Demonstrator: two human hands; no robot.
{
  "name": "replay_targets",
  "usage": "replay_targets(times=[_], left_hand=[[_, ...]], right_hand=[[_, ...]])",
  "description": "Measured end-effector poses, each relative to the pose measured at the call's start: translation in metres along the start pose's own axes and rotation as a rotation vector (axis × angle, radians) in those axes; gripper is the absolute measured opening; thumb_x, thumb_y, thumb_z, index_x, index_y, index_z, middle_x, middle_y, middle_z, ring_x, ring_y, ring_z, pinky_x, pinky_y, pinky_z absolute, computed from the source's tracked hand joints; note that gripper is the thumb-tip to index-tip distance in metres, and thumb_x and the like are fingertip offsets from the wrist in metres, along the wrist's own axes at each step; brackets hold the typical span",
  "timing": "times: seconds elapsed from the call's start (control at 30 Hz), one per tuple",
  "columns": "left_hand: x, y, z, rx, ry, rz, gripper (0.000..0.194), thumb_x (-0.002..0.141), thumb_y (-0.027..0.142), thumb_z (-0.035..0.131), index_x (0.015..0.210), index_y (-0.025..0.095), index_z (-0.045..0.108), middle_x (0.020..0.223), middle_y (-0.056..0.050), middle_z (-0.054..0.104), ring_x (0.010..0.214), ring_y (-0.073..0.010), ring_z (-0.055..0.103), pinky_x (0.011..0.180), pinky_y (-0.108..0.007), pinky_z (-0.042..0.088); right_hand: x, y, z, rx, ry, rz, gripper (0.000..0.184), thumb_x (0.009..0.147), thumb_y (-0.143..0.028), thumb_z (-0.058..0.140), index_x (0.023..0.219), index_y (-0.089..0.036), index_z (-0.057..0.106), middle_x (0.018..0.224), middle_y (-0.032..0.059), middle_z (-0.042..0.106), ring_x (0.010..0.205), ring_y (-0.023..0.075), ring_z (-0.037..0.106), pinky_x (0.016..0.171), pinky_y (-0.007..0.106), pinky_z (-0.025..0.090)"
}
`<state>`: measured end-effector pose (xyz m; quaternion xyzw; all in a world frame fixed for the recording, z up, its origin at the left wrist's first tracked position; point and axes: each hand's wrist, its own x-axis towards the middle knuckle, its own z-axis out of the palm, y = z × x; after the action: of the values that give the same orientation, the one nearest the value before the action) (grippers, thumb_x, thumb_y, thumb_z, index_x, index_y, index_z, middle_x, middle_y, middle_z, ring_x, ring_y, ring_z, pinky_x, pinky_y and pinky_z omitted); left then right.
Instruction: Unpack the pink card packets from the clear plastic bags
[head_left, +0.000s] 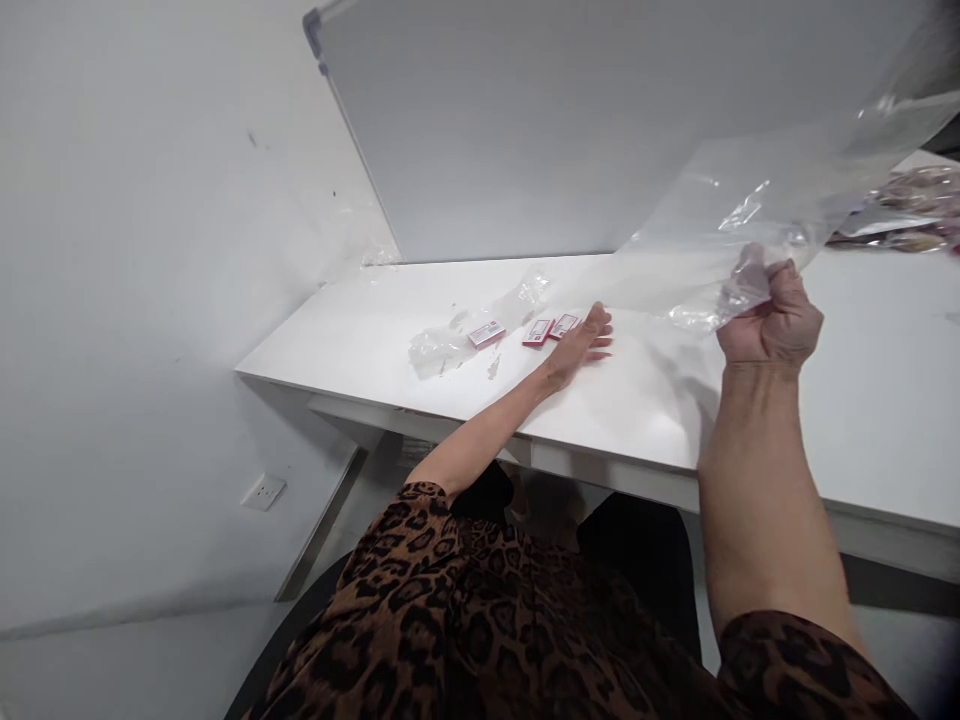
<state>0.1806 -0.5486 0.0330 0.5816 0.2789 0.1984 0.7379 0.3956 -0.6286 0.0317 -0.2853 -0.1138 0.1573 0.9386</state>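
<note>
My right hand (772, 320) is shut on the edge of a large clear plastic bag (757, 200), which it holds up above the white table (420, 350). My left hand (581, 340) lies flat on the table with fingers apart, its fingertips touching a small pink-and-white box (564, 324). A second such box (538, 332) lies right beside it. A third box (487, 333) sits further left, on a small crumpled clear bag (450, 345).
A grey partition panel (570, 120) stands along the table's back edge. A white wall (150, 250) is at the left, with a socket (263, 491) low down. More plastic-wrapped items (911, 210) lie at the far right of the table.
</note>
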Motion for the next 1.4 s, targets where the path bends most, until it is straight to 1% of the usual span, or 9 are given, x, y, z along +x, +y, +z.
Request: replay_targets(times=[0.1,0.27,0.53,0.63,0.77,0.9,1.13,1.27,1.4], left_hand=[[-0.013,0.006,-0.002,-0.468,-0.223,-0.058,0.095,0.097,0.084,0.018,0.154,0.017,0.053,0.159,-0.020,0.056,0.146,-0.0356,0.057,0.118,-0.055,0.048],[-0.038,0.014,-0.040,-0.775,-0.202,0.011,0.094,0.096,0.085,0.028,0.157,0.015,0.048,0.164,-0.021,0.050,0.154,-0.0370,0.049,0.123,-0.064,0.039],[-0.055,0.017,-0.120,-0.432,-0.165,0.097,0.093,0.095,0.082,0.045,0.167,0.023,0.035,0.166,-0.021,0.048,0.132,-0.0344,0.068,0.107,-0.049,0.055],[-0.060,0.008,-0.123,-0.192,-0.193,0.072,0.086,0.096,0.061,0.065,0.168,0.028,0.033,0.161,-0.020,0.054,0.097,-0.0228,0.079,0.084,-0.035,0.058],[-0.070,-0.001,-0.113,-0.006,-0.190,0.098,0.050,0.101,0.040,0.065,0.147,0.021,0.064,0.127,-0.016,0.078,0.061,-0.0092,0.067,0.064,-0.027,0.051],[-0.086,0.012,-0.139,-0.079,0.095,0.241,0.033,0.105,0.038,0.059,0.127,0.021,0.077,0.100,-0.009,0.082,0.055,-0.0059,0.057,0.058,-0.024,0.047],[-0.130,0.053,-0.286,-0.402,0.898,0.512,0.019,0.105,0.024,0.059,0.112,0.018,0.075,0.091,-0.005,0.078,0.062,-0.0059,0.060,0.054,-0.017,0.041],[-0.154,0.051,-0.350,-0.482,1.245,0.403,0.009,0.103,0.021,0.062,0.106,0.018,0.070,0.084,-0.002,0.076,0.049,-0.0027,0.049,0.048,-0.015,0.037],[-0.164,0.034,-0.376,-0.448,1.386,0.248,0.014,0.097,0.010,0.063,0.109,0.015,0.066,0.079,-0.002,0.069,0.053,-0.0062,0.056,0.049,-0.016,0.040]], right_hand=[[0.001,0.009,-0.007,0.003,-0.167,0.028,0.029,0.096,-0.007,0.050,0.076,-0.018,0.067,0.090,0.0078,0.066,0.077,0.0137,0.067,0.071,0.026,0.057],[-0.003,0.015,-0.019,-0.294,-0.327,0.054,0.015,0.069,-0.024,0.076,0.069,-0.022,0.062,0.076,0.0077,0.068,0.049,0.0130,0.046,0.046,0.029,0.034],[-0.034,0.000,0.001,-0.571,-0.465,0.275,0.057,0.035,-0.052,0.098,0.071,-0.025,0.062,0.075,0.0088,0.069,0.045,0.0113,0.038,0.048,0.032,0.027],[-0.042,0.002,0.004,-0.685,-0.483,0.399,0.064,0.028,-0.056,0.102,0.071,-0.026,0.065,0.075,0.0097,0.066,0.049,0.0138,0.041,0.050,0.035,0.029],[-0.051,0.010,0.009,-0.787,-0.548,0.505,0.058,0.037,-0.058,0.102,0.075,-0.028,0.072,0.077,0.0094,0.062,0.057,0.0187,0.046,0.053,0.039,0.032],[-0.053,0.019,0.010,-0.727,-0.578,0.457,0.039,0.056,-0.056,0.097,0.076,-0.030,0.076,0.089,0.0127,0.067,0.068,0.0224,0.052,0.062,0.043,0.039],[-0.035,0.034,-0.004,-0.729,-0.608,0.475,0.018,0.074,-0.047,0.087,0.080,-0.032,0.079,0.098,0.0176,0.073,0.073,0.0264,0.062,0.079,0.055,0.047],[-0.029,0.044,-0.014,-0.784,-0.641,0.514,0.026,0.067,-0.051,0.090,0.083,-0.032,0.081,0.102,0.0195,0.074,0.076,0.0298,0.067,0.088,0.059,0.050],[-0.031,0.046,-0.015,-0.808,-0.655,0.519,0.033,0.060,-0.054,0.093,0.083,-0.033,0.082,0.101,0.0170,0.075,0.079,0.0315,0.070,0.092,0.059,0.052]])
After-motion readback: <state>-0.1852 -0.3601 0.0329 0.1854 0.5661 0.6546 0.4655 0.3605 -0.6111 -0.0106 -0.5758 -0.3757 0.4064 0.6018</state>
